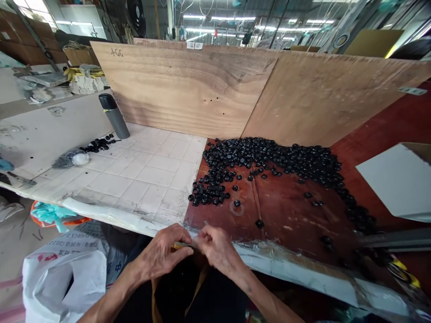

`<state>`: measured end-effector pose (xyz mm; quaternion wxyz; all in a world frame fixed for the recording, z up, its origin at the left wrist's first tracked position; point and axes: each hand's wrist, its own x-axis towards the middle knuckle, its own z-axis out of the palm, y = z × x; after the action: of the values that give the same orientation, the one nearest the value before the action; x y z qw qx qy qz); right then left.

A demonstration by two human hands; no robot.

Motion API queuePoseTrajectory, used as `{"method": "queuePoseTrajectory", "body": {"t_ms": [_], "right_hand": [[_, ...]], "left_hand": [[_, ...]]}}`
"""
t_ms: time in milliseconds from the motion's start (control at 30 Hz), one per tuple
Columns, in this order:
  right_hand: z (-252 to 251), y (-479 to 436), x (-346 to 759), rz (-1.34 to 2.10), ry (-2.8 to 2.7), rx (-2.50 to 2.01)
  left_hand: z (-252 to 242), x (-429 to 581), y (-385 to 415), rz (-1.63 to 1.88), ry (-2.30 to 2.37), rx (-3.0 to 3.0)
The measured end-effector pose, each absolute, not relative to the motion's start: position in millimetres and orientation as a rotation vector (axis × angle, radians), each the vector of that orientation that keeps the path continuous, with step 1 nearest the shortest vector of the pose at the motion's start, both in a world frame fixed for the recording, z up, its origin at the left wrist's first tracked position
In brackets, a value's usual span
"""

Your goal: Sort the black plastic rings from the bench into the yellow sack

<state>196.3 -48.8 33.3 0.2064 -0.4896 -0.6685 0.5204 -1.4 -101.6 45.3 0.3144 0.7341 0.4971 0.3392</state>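
My left hand [166, 254] is at the table's front edge, its thumb and fingers curled toward each other. Beside it, my right hand [217, 250] has its fingertips pinched together, almost touching the left. A small yellowish strip [178, 245] shows between the left thumb and fingers; whatever else the fingertips hold is hidden. Under the hands, tan edges [155, 298] surround a dark opening on my lap, perhaps an open box. Many small, shiny black parts [269, 154] lie heaped on the red-brown board [279, 211] beyond the hands.
A grey bottle [116, 119] stands on the white tiled surface [148, 177] near a clear bag [69, 158] with more black parts. A wooden panel [188, 85] walls the back. A white box [397, 179] is at right. White sacks [63, 278] sit lower left.
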Motion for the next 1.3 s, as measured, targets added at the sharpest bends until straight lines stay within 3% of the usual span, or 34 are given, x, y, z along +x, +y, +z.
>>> {"method": "queuePoseTrajectory", "body": {"t_ms": [133, 233, 400, 600, 1300], "right_hand": [[28.8, -10.2, 199.5, 0.715, -1.984, -1.208], [17.1, 12.7, 195.3, 0.556, -1.996, -1.115], [-1.9, 19.6, 204.8, 0.553, -1.798, -1.174], [6.4, 15.8, 210.6, 0.703, -1.84, -1.092], [17.3, 8.7, 206.8, 0.811, -2.05, -0.809]], "left_hand": [[44.6, 10.0, -52.2, 1.016, 1.693, 1.814], [27.3, 24.3, -19.9, 1.002, 1.816, 1.911], [10.3, 27.8, -21.3, 1.013, 1.581, 2.021], [8.1, 18.1, -34.7, 1.179, 1.681, 1.605], [1.8, 24.3, -32.9, 1.029, 1.605, 1.786]]}}
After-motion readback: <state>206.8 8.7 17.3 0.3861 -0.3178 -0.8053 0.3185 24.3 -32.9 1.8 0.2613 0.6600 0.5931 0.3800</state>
